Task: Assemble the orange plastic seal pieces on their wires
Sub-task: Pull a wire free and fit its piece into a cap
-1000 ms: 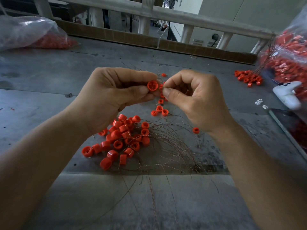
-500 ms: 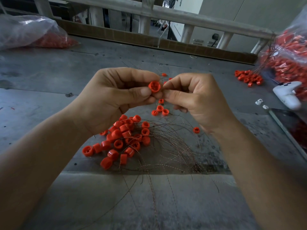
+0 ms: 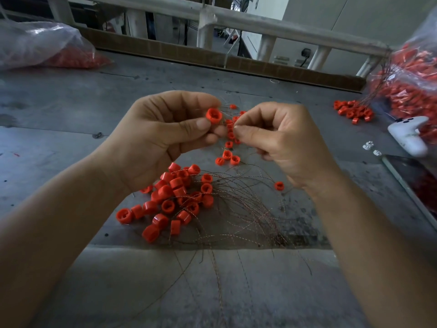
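Observation:
My left hand pinches an orange round seal piece between thumb and fingers, its open face towards me. My right hand sits a little to the right of it, thumb and forefinger pinched together on a thin wire end that is barely visible. Below the hands lies a heap of orange seal pieces on the grey table, with a fan of thin twisted wires spreading right and towards me. A few loose seal pieces lie under my fingers.
A small pile of orange pieces lies at the far right. Clear bags of orange parts sit at the right edge and far left. A white controller and a dark tray are at the right. A railing runs along the back.
My hands have drawn slightly apart; the right hand moved a little right and down from the seal piece, which stays in my left hand.

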Motion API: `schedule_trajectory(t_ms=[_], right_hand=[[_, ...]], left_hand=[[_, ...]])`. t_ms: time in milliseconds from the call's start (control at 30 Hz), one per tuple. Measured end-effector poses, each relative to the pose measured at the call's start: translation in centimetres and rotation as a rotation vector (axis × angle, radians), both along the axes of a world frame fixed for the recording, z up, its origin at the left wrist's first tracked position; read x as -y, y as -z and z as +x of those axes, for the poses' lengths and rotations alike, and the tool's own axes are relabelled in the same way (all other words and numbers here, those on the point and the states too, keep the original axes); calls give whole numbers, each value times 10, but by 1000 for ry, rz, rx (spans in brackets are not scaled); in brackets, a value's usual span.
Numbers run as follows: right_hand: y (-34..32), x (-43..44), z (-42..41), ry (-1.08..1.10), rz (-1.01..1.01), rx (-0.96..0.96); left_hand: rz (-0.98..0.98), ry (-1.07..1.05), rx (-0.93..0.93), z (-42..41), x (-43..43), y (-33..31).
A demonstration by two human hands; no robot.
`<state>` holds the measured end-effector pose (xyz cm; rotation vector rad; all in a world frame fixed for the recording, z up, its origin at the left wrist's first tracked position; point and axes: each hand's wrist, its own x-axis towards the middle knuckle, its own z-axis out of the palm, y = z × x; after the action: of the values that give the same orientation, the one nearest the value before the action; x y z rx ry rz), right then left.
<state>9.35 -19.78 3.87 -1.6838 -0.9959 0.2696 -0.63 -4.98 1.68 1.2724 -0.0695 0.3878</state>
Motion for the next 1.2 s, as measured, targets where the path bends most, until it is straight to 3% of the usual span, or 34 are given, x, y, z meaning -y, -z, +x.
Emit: schedule_trajectory(t_ms=[133, 333, 767, 1200], right_hand=[[-3, 2, 0, 31, 95, 25], [1, -1, -5, 60, 8, 172], [-2, 1, -4, 83, -12, 199], [-1, 2, -5, 59, -27, 226]], left_hand=[[27, -41, -33, 0, 5, 0], [56, -30, -55, 0, 9, -1], [169, -15, -53, -1, 7, -1], [111, -20, -87, -1, 10, -4]])
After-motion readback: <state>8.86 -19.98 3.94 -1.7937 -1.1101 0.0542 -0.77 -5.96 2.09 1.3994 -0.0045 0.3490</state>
